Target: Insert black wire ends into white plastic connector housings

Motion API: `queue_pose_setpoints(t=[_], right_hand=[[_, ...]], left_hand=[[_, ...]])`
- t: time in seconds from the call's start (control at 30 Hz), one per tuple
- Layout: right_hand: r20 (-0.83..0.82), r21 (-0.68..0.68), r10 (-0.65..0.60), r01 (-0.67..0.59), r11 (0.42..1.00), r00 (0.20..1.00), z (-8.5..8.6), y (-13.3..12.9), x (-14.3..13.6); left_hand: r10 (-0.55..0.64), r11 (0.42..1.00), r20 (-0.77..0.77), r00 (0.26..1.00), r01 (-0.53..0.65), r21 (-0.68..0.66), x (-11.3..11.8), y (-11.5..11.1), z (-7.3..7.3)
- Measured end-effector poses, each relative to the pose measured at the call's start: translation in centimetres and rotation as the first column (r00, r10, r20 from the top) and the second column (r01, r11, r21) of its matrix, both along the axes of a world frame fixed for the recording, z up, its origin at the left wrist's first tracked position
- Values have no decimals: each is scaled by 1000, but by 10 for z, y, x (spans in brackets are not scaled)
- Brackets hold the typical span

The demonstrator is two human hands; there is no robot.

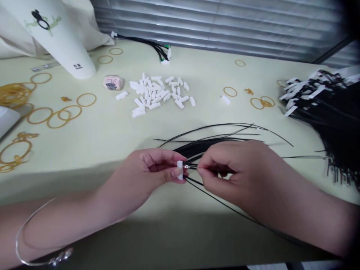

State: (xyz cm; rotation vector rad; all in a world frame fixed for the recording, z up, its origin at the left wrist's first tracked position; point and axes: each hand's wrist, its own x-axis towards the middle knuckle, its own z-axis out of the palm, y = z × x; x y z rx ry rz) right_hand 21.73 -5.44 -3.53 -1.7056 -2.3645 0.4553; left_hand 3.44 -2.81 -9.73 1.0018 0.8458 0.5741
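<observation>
A small white connector [180, 170] is pinched between the thumb and fingers of my left hand [156, 168]. Thin black wires run from its right side. My right hand [227, 168] is closed on a black wire [192, 167] just right of the connector, with a shiny metal tip close to the connector's side. Other wires leave the connector lower down and pass under my right hand. Behind both hands lies a bundle of loose black wires [194, 147]. Whether the metal tip has entered the connector is too small to tell.
Loose white connectors [154, 92] lie in a pile beyond my hands. Yellow rubber bands [42, 115] and a white cup [67, 41] are at the left. A large black wire bundle [329, 108] lies right; a finished-looking harness [146, 40] sits at the back.
</observation>
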Motion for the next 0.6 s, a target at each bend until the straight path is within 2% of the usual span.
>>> queue_pose_setpoints(t=[0.17,0.37,0.6], right_hand=[[-56,-79,-37,32,996,998,-4,7,0],[-75,-51,-12,8,999,997,-3,6,0],[-3,12,4,-4,1000,1000,-5,5,-3]], left_hand=[[-10,1000,-36,999,10,16,-1,0,0],[-1,999,-54,999,3,37,-1,0,-1],[-5,999,-56,998,8,53,0,0,-1]])
